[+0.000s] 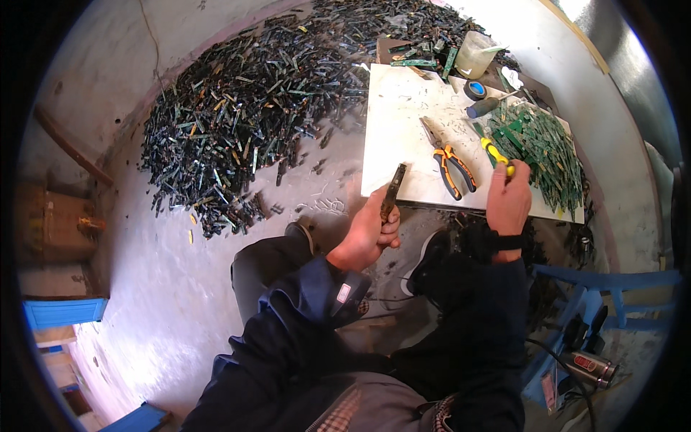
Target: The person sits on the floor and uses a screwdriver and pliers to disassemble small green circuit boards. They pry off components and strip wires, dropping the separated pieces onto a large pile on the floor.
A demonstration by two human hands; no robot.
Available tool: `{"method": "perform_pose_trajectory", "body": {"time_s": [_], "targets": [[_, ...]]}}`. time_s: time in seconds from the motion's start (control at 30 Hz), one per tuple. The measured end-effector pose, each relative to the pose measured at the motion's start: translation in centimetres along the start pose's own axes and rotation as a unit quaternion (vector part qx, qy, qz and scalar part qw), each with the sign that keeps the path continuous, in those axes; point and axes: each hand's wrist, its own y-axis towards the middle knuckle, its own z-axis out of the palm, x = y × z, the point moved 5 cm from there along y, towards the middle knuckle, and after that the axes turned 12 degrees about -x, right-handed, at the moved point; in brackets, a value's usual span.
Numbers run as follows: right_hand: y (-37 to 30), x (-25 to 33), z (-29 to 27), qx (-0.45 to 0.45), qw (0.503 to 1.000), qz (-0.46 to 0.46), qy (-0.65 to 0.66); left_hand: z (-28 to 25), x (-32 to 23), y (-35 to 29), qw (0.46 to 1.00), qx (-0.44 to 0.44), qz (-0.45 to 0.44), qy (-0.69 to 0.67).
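Observation:
My left hand is closed around a narrow dark strip, held tilted upward just off the near edge of the white board. In my right hand is a yellow-and-black screwdriver, its handle end at my fingers over the board. Between my hands lie needle-nose pliers with orange-and-black handles, their jaws pointing away from me. Just beyond the right hand, a heap of green circuit-board strips covers the right part of the board.
A dark-handled screwdriver, a roll of tape and a cloudy plastic cup sit toward the back right. Dark strips are heaped on the floor at left. A blue chair and a metal-barrelled tool are at lower right.

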Motion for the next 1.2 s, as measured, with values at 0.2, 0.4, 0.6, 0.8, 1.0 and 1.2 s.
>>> {"method": "perform_pose_trajectory", "body": {"time_s": [0.2,0.4,0.6,0.8,1.0,1.2], "targets": [[-0.8,1.1,-3.1,-0.140,0.925,0.080,0.344,0.1,0.1,0.1,0.999,-0.031,-0.010,0.011],[-2.6,3.0,-4.2,-0.067,0.903,0.122,0.407,0.2,0.3,0.3,0.999,-0.032,-0.020,0.013],[-4.8,3.6,-2.7,0.011,0.923,0.081,0.375,0.3,0.1,0.2,0.999,-0.042,-0.013,0.019],[-5.3,3.6,-2.4,0.018,0.937,0.069,0.342,0.3,0.3,0.3,0.999,-0.044,-0.011,0.013],[-5.4,4.1,-2.8,-0.015,0.949,-0.050,0.311,0.3,0.3,0.2,0.999,-0.047,-0.018,0.017],[-6.4,6.0,-3.1,-0.075,0.958,-0.143,0.235,0.2,0.4,0.3,0.999,-0.046,-0.009,0.018]]}}
